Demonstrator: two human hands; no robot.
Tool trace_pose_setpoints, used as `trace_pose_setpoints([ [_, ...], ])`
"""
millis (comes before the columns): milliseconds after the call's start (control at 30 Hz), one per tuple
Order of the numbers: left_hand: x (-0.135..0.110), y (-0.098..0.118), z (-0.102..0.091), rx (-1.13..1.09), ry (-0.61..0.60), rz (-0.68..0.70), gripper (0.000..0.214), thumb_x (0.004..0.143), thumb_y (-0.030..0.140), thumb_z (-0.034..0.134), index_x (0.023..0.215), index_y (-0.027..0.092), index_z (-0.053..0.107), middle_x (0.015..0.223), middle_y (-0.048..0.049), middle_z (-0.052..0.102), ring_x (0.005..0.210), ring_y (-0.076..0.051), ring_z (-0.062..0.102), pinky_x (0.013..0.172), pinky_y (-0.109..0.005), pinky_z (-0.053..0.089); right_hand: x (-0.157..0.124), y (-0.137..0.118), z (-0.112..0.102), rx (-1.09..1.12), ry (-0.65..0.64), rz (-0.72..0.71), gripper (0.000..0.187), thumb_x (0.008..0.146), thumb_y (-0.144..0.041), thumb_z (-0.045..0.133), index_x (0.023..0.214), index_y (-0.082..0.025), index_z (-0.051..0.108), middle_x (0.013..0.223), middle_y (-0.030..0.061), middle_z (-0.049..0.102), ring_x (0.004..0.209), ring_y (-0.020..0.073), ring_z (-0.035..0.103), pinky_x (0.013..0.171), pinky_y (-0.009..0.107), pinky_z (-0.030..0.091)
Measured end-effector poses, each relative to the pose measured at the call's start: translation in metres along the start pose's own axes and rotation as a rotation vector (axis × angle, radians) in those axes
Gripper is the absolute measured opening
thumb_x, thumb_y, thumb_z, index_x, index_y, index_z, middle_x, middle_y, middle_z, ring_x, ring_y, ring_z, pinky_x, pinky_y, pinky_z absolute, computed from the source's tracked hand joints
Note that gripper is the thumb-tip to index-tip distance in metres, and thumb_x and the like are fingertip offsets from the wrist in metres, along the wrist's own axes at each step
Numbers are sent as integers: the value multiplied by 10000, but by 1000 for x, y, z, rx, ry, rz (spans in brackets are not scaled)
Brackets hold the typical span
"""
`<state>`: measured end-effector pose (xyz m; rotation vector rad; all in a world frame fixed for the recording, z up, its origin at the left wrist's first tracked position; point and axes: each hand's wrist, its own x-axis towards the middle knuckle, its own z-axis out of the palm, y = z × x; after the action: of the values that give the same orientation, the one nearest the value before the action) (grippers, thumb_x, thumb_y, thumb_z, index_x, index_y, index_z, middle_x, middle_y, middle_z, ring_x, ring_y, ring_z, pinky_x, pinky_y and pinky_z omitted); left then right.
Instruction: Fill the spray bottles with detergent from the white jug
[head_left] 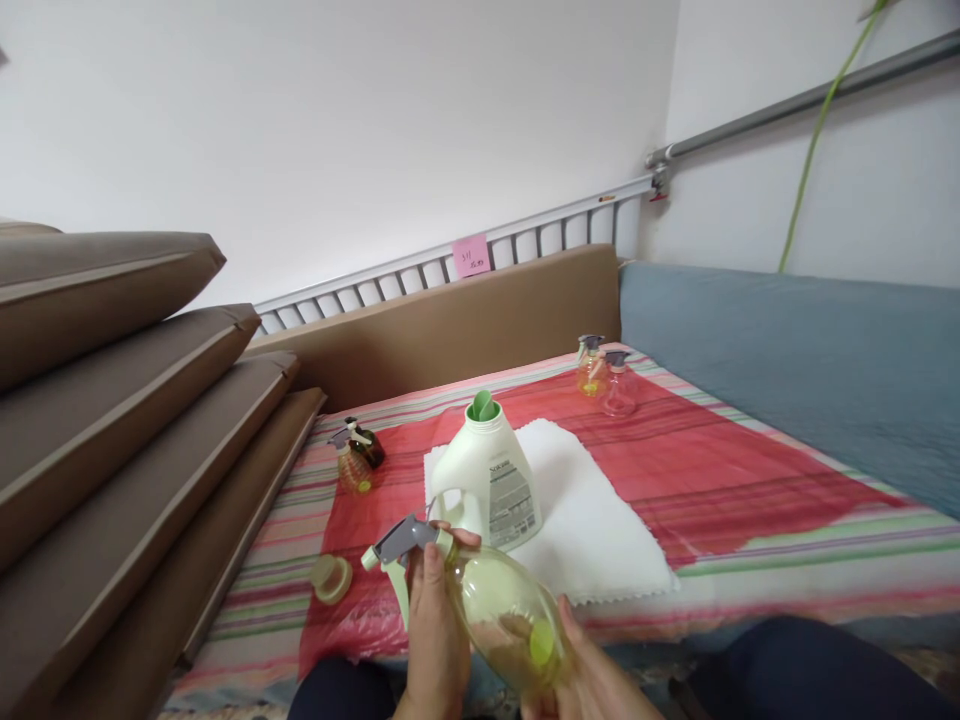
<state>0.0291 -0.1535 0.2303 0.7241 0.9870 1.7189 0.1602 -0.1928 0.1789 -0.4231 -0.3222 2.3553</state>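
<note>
While a white jug (471,462) stands upright, a yellowish spray bottle (499,595) tilts before it.
Opaque walls hide the jug's contents; the bottle's are hard to make out. The left hand (436,625) grasps its neck, the right hand (589,670) its base, some fingers hidden. A green spout (482,406) tops the jug.

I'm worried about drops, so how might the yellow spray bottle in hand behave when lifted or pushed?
The yellow spray bottle is probably light: no clear liquid level shows through its wall. Its smooth, glossy body may be slippery. Laid down, that rounded body might roll until the trigger head stops it.
</note>
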Motion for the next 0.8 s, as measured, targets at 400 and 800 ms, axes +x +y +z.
trace_pose_setpoints([
  [400,2,0,-1,35,-165,55,226,829,417,553,916,209,553,813,-23,658,830,-165,617,775,-259,466,5,-4,0,-22,79,26,675,854,-684,320,1110,-122,592,710,150,718,412,99,599,358,111,400],
  [800,-2,7,-4,321,-136,148,374,815,535,503,896,181,590,875,-92,654,907,-250,594,875,-381,412,6,-1,-12,-27,-27,78,751,843,-699,320,1073,-44,608,630,174,703,354,78,561,282,80,279],
])
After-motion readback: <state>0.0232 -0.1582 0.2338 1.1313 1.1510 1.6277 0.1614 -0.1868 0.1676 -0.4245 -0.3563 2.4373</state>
